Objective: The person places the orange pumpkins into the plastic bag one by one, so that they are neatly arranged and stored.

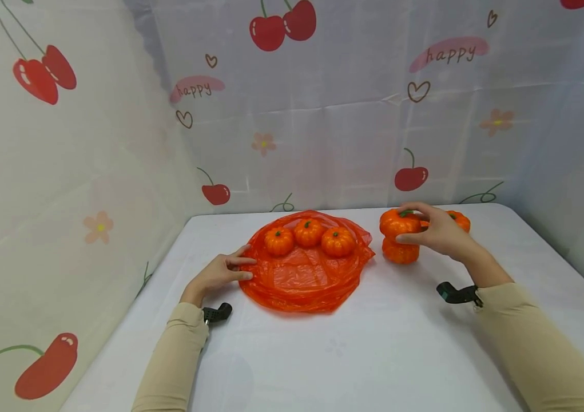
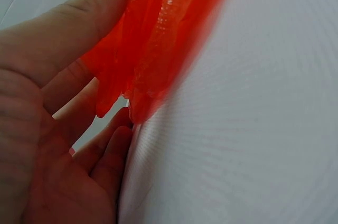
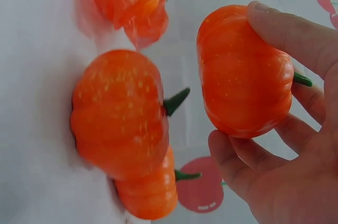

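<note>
My right hand grips a small orange pumpkin with a green stem, thumb on one side and fingers on the other. The held pumpkin is raised off the table, above another pumpkin; a further pumpkin sits behind that one. A red plastic bag lies spread on the table, with three small pumpkins on its far part. At the bag's left edge, my left hand holds the thin crumpled plastic between thumb and fingers.
Everything stands on a white-covered table. One more pumpkin shows beyond my right hand, partly hidden by it. A cherry-printed curtain rises along the table's back edge and both sides.
</note>
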The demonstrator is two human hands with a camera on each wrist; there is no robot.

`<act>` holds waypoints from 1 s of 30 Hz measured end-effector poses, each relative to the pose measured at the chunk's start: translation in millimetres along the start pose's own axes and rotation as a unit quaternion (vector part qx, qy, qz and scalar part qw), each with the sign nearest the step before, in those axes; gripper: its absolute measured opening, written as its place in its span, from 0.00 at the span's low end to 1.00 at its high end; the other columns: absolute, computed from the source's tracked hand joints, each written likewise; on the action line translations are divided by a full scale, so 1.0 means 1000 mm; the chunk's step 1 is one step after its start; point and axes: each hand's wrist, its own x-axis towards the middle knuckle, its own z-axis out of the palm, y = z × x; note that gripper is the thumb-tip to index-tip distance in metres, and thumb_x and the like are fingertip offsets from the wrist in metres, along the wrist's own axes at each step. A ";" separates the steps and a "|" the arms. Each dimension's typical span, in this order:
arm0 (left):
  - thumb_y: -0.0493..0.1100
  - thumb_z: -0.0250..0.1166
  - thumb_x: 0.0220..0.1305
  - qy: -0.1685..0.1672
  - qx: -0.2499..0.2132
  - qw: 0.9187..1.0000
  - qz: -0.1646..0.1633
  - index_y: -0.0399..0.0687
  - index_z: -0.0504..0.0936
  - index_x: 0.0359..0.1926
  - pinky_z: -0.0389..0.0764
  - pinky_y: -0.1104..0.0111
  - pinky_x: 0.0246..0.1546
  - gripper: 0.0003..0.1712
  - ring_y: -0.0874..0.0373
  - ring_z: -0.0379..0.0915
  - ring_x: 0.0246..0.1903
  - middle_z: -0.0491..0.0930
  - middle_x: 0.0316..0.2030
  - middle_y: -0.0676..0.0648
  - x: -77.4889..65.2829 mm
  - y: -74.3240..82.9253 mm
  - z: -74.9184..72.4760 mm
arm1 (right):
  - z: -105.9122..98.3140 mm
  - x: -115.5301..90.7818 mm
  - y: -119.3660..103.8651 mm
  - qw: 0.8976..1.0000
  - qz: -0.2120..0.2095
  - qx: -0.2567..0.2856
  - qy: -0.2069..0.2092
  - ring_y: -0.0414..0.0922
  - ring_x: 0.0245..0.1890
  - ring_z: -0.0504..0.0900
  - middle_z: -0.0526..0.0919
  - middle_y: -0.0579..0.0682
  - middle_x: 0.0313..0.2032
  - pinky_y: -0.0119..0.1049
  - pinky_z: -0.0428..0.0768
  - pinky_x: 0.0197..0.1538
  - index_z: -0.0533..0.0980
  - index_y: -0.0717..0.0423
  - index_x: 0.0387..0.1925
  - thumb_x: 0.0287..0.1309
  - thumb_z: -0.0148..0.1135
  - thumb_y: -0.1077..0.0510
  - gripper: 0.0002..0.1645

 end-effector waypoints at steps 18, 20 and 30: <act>0.53 0.76 0.61 -0.001 0.008 1.000 0.005 0.56 0.86 0.60 0.49 0.42 0.80 0.27 0.44 0.43 0.82 0.57 0.80 0.55 0.001 -0.001 -0.001 | 0.042 0.022 -0.029 0.997 -0.068 0.020 -0.031 0.66 0.74 0.64 0.70 0.53 0.71 0.64 0.76 0.66 0.73 0.41 0.63 0.53 0.79 0.44 0.38; 0.53 0.76 0.60 0.000 0.010 1.000 0.002 0.56 0.86 0.61 0.49 0.43 0.80 0.27 0.45 0.43 0.82 0.57 0.80 0.56 0.001 -0.001 -0.001 | 0.048 0.024 -0.033 0.996 -0.076 0.021 -0.038 0.66 0.74 0.63 0.69 0.54 0.73 0.65 0.75 0.66 0.73 0.42 0.63 0.55 0.79 0.46 0.37; 0.52 0.75 0.61 0.000 0.013 1.000 0.005 0.55 0.86 0.60 0.49 0.42 0.80 0.26 0.43 0.43 0.82 0.57 0.80 0.55 0.001 0.001 0.000 | 0.072 0.035 -0.050 0.994 -0.092 0.029 -0.059 0.63 0.73 0.66 0.70 0.50 0.71 0.60 0.79 0.65 0.74 0.39 0.61 0.54 0.79 0.48 0.35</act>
